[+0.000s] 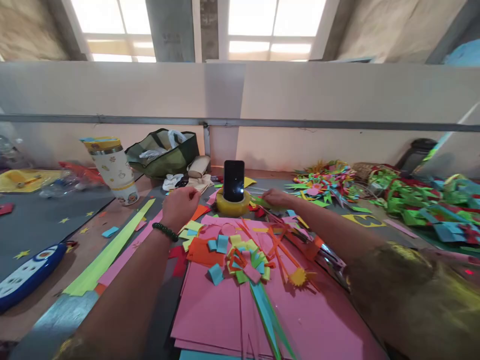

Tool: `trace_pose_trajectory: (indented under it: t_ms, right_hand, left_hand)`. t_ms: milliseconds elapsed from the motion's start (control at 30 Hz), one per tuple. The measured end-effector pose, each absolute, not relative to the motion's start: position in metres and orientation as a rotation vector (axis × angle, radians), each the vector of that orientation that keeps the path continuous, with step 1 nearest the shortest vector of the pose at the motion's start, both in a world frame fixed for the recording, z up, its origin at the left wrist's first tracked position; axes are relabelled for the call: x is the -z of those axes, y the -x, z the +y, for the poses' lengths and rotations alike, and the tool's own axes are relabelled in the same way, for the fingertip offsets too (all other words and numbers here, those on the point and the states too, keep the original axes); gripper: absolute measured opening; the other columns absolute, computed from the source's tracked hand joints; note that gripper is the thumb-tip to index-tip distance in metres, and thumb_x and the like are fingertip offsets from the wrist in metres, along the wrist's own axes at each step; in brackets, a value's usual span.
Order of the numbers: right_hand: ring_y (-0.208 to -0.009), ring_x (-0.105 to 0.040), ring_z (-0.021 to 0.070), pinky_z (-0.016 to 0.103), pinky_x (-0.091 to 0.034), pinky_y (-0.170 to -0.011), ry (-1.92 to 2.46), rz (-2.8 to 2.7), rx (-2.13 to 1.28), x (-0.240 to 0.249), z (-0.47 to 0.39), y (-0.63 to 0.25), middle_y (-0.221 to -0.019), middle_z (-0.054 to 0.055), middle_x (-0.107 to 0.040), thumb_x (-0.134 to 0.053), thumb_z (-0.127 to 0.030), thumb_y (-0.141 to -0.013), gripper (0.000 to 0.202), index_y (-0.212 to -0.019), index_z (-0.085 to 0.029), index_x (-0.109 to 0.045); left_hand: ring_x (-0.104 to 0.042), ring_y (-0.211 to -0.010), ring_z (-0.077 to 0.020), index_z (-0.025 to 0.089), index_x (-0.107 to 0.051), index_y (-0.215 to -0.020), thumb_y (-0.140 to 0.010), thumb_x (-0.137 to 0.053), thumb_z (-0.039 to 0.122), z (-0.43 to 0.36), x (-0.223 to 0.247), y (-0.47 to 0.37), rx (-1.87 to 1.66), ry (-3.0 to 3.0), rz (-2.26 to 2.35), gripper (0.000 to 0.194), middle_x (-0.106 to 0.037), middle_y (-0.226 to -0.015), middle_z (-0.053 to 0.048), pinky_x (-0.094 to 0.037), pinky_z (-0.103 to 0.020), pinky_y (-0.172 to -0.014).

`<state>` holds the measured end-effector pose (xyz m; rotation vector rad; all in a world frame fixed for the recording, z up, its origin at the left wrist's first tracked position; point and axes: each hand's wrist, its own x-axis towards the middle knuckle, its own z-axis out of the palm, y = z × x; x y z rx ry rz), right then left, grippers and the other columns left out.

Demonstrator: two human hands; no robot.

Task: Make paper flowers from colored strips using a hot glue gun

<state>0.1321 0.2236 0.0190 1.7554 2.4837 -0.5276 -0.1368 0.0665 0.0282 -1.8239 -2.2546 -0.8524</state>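
Now, the left hand (pixel 180 204) has its fingers curled inward beside the phone (pixel 234 180); whether they pinch anything, I can't tell. Over on the right, the right hand (pixel 277 198) reaches flat and low, fingers at a green paper piece (pixel 258 201), their grip too small to read. Between the forearms, nearer the wearer, sits the colourful paper flower (pixel 247 262), lying on pink sheets (pixel 210 310), neither hand touching it! The phone stands upright at the yellow tape roll (pixel 232 206), and out left there's a tall tumbler (pixel 116 175) on the counter (pixel 88 248).
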Motion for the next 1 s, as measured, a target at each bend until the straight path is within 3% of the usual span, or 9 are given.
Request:
trace_pose_trajectory:
  t_ms: [200, 333, 500, 600, 833, 1000]
  right_hand:
    - [-0.09, -0.061, 0.017, 0.036, -0.053, -0.077, -1.725, 2.291, 0.749, -0.026, 0.225, -0.135, -0.109, 0.007, -0.061, -0.053, -0.034, -0.091, 0.03, -0.113, -0.013, -0.057]
    - [-0.09, -0.061, 0.0171, 0.036, -0.052, -0.078, -1.789, 2.298, 0.614, -0.026, 0.226, -0.132, -0.106, 0.007, -0.061, -0.053, -0.035, -0.091, 0.029, -0.109, -0.013, -0.058]
    - [-0.096, -0.059, 0.0198, 0.038, -0.051, -0.081, -1.801, 2.389, 0.384, -0.03, 0.224, -0.131, -0.113, 0.007, -0.059, -0.053, -0.035, -0.091, 0.03, -0.113, -0.015, -0.058]
    - [-0.098, -0.059, 0.021, 0.037, -0.051, -0.081, -1.784, 2.369, 0.321, -0.034, 0.216, -0.134, -0.115, 0.007, -0.058, -0.056, -0.034, -0.089, 0.03, -0.113, -0.015, -0.058]
    - [-0.099, -0.059, 0.0212, 0.039, -0.051, -0.082, -1.856, 2.238, 0.255, -0.027, 0.204, -0.133, -0.116, 0.007, -0.058, -0.055, -0.034, -0.09, 0.032, -0.115, -0.014, -0.057]
    - [-0.1, -0.059, 0.0199, 0.039, -0.051, -0.083, -1.909, 2.233, 0.161, -0.023, 0.205, -0.121, -0.117, 0.009, -0.057, -0.054, -0.033, -0.09, 0.032, -0.117, -0.016, -0.055]
  left_hand:
    - [-0.063, -0.081, -0.0219, 0.021, -0.071, -0.088, -0.086, -0.041, 0.037, 0.069, -0.031, 0.145, 0.839, 1.752, -2.334, 0.034, -0.073, -0.086, -0.007, -0.036, -0.028, -0.059]
    - [-0.063, -0.086, -0.0223, 0.019, -0.069, -0.096, -0.087, -0.037, 0.036, 0.066, -0.039, 0.156, 0.785, 1.76, -2.43, 0.037, -0.072, -0.093, -0.009, -0.039, -0.028, -0.062]
    - [-0.064, -0.063, -0.0182, 0.017, -0.071, -0.064, -0.068, -0.061, 0.034, 0.056, -0.044, 0.183, 0.472, 2.182, -2.674, 0.019, -0.071, -0.064, -0.005, -0.043, -0.023, -0.055]
    - [-0.064, -0.057, -0.0172, 0.018, -0.07, -0.062, -0.061, -0.064, 0.029, 0.053, -0.04, 0.191, 0.312, 2.409, -2.741, 0.013, -0.069, -0.058, -0.003, -0.044, -0.022, -0.051]
    - [-0.063, -0.056, -0.0191, 0.019, -0.066, -0.067, -0.067, -0.054, 0.035, 0.062, -0.031, 0.187, 0.274, 2.414, -2.616, 0.02, -0.068, -0.059, -0.005, -0.042, -0.025, -0.05]
    - [-0.066, -0.068, -0.0222, 0.02, -0.067, -0.079, -0.072, -0.052, 0.04, 0.061, -0.036, 0.181, 0.286, 2.261, -2.559, 0.026, -0.071, -0.073, -0.007, -0.041, -0.026, -0.054]
